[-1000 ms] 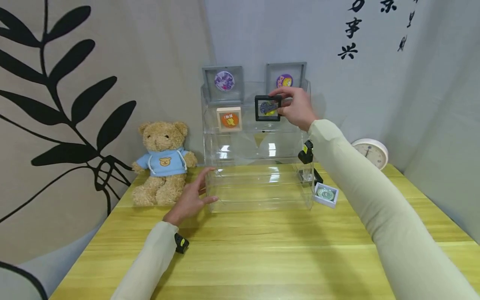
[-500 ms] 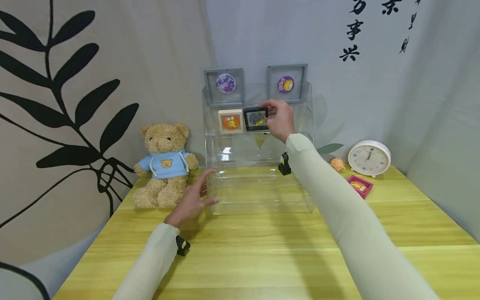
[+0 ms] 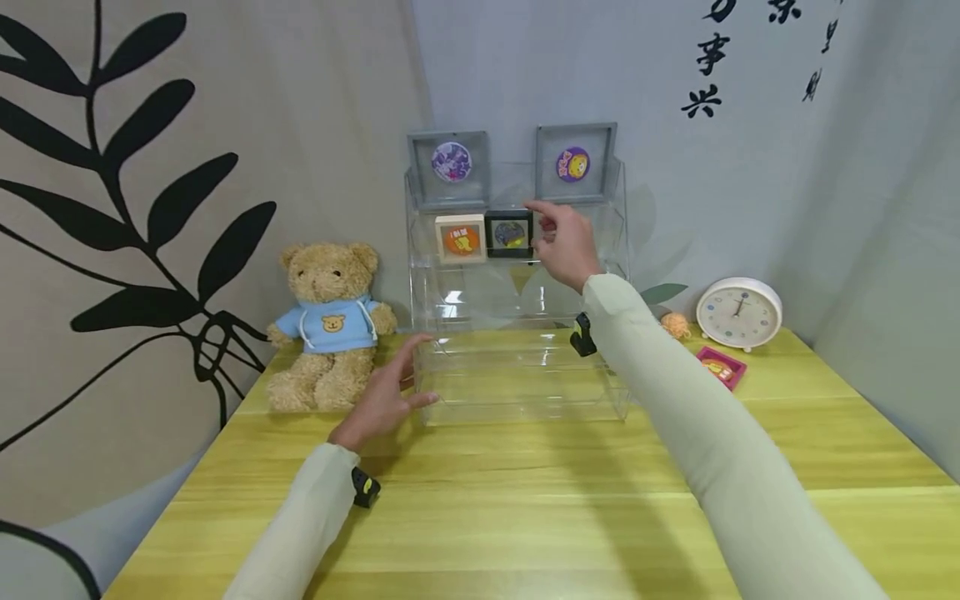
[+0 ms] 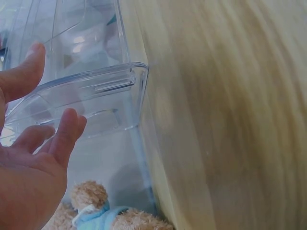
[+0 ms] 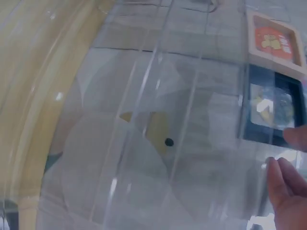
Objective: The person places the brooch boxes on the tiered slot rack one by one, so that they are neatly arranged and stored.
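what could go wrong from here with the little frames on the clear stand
The right hand is right beside the black frame, so a careless move might tip it. The beige frame stands close by, so a knock could disturb both. The left hand is at the side of the clear stand; a bump there might shake every frame on it.

Black frame [image 3: 509,234], cream frame [image 3: 460,219] with orange badge [image 3: 461,242], yellow table [image 3: 517,508] with wood grain
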Tool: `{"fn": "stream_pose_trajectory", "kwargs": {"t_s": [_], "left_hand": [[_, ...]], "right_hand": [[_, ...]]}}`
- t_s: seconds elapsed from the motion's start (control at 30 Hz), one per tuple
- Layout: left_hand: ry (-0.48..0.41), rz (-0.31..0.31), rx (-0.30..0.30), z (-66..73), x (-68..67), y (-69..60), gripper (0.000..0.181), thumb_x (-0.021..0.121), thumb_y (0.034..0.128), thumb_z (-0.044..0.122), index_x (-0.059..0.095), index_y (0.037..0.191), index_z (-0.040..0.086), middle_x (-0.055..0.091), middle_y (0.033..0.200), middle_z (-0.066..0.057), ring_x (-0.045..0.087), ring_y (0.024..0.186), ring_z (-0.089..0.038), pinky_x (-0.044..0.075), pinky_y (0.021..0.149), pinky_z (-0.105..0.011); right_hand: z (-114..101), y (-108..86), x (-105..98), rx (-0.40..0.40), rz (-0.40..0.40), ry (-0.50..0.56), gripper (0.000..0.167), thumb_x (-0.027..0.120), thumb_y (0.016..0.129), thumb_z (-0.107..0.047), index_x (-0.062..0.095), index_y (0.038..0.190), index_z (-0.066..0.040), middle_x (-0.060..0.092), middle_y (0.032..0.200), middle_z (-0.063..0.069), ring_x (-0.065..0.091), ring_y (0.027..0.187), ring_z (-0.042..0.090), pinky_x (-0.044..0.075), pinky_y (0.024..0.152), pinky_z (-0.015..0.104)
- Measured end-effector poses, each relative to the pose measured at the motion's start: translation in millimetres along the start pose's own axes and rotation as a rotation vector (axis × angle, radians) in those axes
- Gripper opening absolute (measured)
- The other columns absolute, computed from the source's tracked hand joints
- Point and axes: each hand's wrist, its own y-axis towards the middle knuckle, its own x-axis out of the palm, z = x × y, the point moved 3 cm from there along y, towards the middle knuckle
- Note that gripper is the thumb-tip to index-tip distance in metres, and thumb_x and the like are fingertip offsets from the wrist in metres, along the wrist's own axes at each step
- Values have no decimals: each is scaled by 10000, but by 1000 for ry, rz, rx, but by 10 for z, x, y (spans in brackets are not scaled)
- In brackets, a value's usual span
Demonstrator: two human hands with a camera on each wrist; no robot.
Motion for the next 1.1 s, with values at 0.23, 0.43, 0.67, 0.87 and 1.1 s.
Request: {"fn": "stream_pose_trajectory", "kwargs": {"t_s": [0.23,0.43,0.67,0.87,1.1], "left_hand": [[-9,-3,-4,-25,7,1,866,778,861,113,301,1530,387,257,1661,-165,476,1372,-493,494,1091,-582],[10,5,-3,-19,11,-28,868,778,863,129,290,1542,365,260,1655,-186,489,1352,-510,508,1056,-613],[13,-1,-11,-24,-36,-44,856,766,882,142,278,1544,381,244,1664,-168,477,1368,-496,505,1067,-599],[13,9,-3,-8,-66,-6,851,764,885,146,278,1537,397,247,1667,-150,472,1373,-498,501,1070,-610],[-17,-14,-12,-3,-4,1,884,766,875,114,266,1527,438,209,1681,-134,439,1400,-498,475,1115,-577]], "right_hand": [[88,-239,-439,-56,-28,-52,523,630,916,1,506,1424,-22,596,1196,246,603,1149,380,575,1025,469],[409,-670,-918,-55,0,-181,271,602,976,-78,630,1234,1,675,1066,216,656,1001,332,613,881,500],[979,-1154,-1052,56,-313,-325,230,640,974,-161,677,1146,-13,718,1029,204,690,942,340,597,760,387],[1455,-1466,-840,155,-671,-408,601,716,920,-268,500,1359,80,555,1323,382,609,1099,530,573,866,602],[1733,-1666,-692,282,-699,-400,857,767,869,-364,356,1448,116,505,1362,411,546,1204,554,507,988,660]]}}
